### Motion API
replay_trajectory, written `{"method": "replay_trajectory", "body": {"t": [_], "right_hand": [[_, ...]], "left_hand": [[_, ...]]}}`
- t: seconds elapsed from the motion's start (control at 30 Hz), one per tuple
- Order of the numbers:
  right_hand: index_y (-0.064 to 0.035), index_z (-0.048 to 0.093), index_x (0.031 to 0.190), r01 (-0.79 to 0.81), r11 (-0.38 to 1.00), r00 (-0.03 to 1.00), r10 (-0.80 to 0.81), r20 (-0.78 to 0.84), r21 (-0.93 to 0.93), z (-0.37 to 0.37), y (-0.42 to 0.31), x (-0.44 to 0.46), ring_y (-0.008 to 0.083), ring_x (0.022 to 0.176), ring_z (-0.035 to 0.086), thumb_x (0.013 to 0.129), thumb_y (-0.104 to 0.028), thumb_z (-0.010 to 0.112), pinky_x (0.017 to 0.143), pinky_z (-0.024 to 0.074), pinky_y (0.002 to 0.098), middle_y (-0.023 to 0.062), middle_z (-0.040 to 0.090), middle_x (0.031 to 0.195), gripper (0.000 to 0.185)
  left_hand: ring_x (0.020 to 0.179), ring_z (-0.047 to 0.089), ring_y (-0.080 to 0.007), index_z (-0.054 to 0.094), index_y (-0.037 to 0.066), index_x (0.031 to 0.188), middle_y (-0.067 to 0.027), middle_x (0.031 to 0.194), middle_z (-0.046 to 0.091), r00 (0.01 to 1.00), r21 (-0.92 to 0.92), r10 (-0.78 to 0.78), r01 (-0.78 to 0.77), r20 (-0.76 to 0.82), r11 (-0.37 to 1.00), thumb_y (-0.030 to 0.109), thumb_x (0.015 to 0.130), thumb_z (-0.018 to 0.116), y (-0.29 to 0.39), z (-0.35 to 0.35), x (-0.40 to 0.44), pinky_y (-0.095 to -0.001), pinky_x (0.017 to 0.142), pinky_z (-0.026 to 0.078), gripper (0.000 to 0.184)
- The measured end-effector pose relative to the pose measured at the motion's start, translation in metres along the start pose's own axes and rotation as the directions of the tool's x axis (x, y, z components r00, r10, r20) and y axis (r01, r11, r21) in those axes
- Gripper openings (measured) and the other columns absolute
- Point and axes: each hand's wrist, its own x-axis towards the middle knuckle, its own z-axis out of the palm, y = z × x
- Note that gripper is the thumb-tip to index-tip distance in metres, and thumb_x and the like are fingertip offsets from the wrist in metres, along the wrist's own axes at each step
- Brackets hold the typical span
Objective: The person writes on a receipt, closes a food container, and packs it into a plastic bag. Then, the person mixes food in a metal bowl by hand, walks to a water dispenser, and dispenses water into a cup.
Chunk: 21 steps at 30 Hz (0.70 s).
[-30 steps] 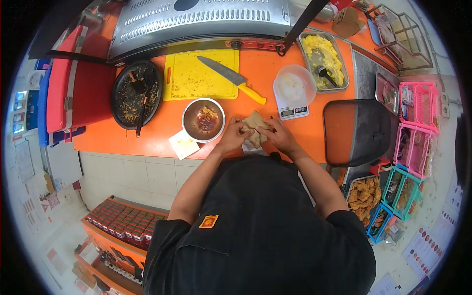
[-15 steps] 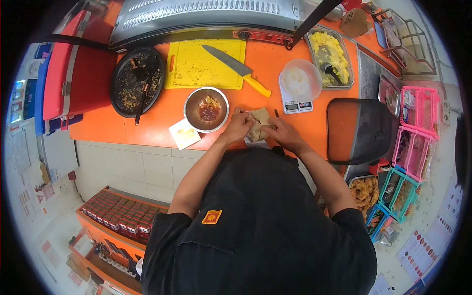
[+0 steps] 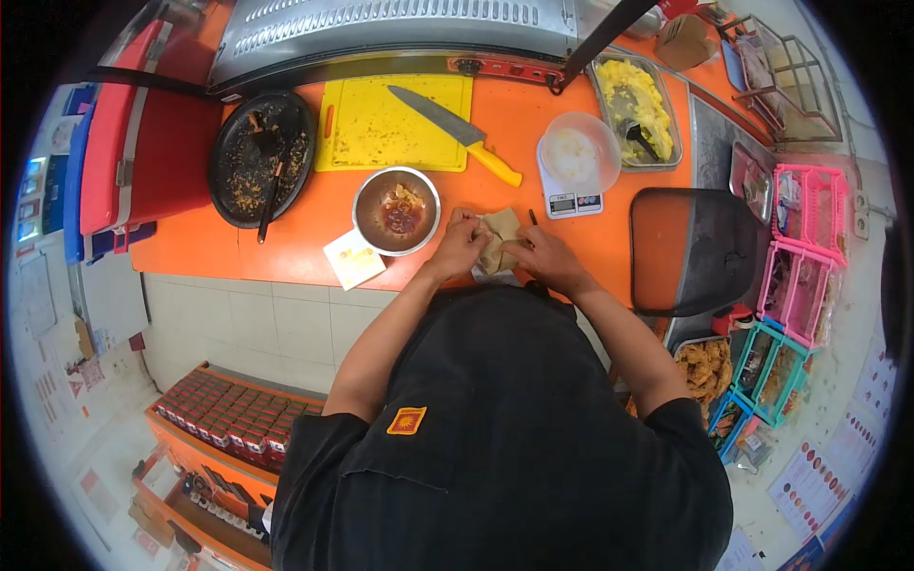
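Note:
Between my two hands, at the front edge of the orange table, lies a folded brown paper (image 3: 502, 226). My left hand (image 3: 461, 246) pinches its left side, and my right hand (image 3: 545, 257) grips its right side with bent fingers. Something pale shows beneath the paper. To the left of my left hand stands a steel bowl (image 3: 363, 215) with reddish and yellowish food in it. A white card or paper square (image 3: 354, 266) sits beside the bowl. A dark, thin object (image 3: 532, 217) shows just beyond my right hand.
A large knife (image 3: 440, 118) lies across the yellow cutting board (image 3: 371, 119). A black pan (image 3: 238, 162) is further left. Right of the knife, a clear bowl (image 3: 574, 152) rests on a scale (image 3: 575, 205). A glass tray (image 3: 678, 157) of yellow food and a black chair (image 3: 695, 252) are farther right.
The view has shifted, so the table items appear higher than a second ago. My hands have changed their hold on the brown paper, and my right fingers are more bent.

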Motion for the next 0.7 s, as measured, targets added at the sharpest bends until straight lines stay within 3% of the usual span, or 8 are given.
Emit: {"method": "replay_trajectory", "body": {"t": [0.17,0.33,0.53,0.67,0.7], "right_hand": [[-0.0188,0.069,0.132,0.011,1.0,1.0,-0.01,0.025,-0.02,-0.006,-0.002,0.0,0.0332,0.113,0.066,0.082,-0.013,0.077,0.095,0.0565,0.0438,0.0118,0.061,0.121,0.051],[-0.0179,0.068,0.136,0.17,0.984,0.981,-0.163,0.104,-0.06,-0.009,0.011,0.003,0.0314,0.118,0.063,0.085,-0.015,0.074,0.097,0.0564,0.0435,0.0105,0.06,0.124,0.051],[-0.0176,0.066,0.142,0.159,0.985,0.962,-0.139,0.234,-0.066,-0.016,0.013,0.009,0.034,0.124,0.061,0.09,-0.011,0.069,0.101,0.0558,0.0441,0.014,0.057,0.128,0.052],[-0.0165,0.065,0.143,0.189,0.978,0.963,-0.166,0.214,-0.089,-0.004,0.021,0.005,0.0352,0.126,0.06,0.09,-0.01,0.068,0.103,0.0552,0.0438,0.016,0.056,0.131,0.053],[-0.015,0.065,0.143,0.19,0.981,0.975,-0.185,0.124,-0.034,-0.004,0.022,0.002,0.035,0.125,0.06,0.089,-0.009,0.071,0.103,0.0549,0.0437,0.0156,0.056,0.132,0.055]], "left_hand": [[0.116,0.048,-0.0273,0.068,0.001,0.099,-0.0115,0.112,0.051,0.998,0.027,-0.009,0.011,-0.058,1.0,0.011,0.1,0.069,-0.004,0.007,-0.002,-0.0371,0.098,0.046,0.011],[0.119,0.048,-0.0302,0.067,0.001,0.098,-0.0135,0.114,0.053,0.995,0.069,0.033,-0.026,-0.093,0.997,0.01,0.099,0.07,0.001,0.011,-0.005,-0.0396,0.101,0.046,0.01],[0.116,0.051,-0.0339,0.069,-0.001,0.098,-0.0179,0.112,0.055,0.993,0.167,0.096,-0.084,-0.064,0.982,0.011,0.097,0.072,0.007,0.009,-0.005,-0.0434,0.1,0.046,0.013],[0.115,0.053,-0.0328,0.068,0.0,0.1,-0.0158,0.109,0.059,0.995,0.202,0.094,-0.087,-0.025,0.976,0.009,0.097,0.071,0.005,0.005,-0.005,-0.0424,0.097,0.048,0.01],[0.115,0.053,-0.0328,0.068,0.0,0.1,-0.0158,0.109,0.059,0.995,0.204,0.095,-0.087,-0.025,0.975,0.009,0.097,0.071,0.009,0.005,-0.007,-0.0424,0.097,0.048,0.01]]}}
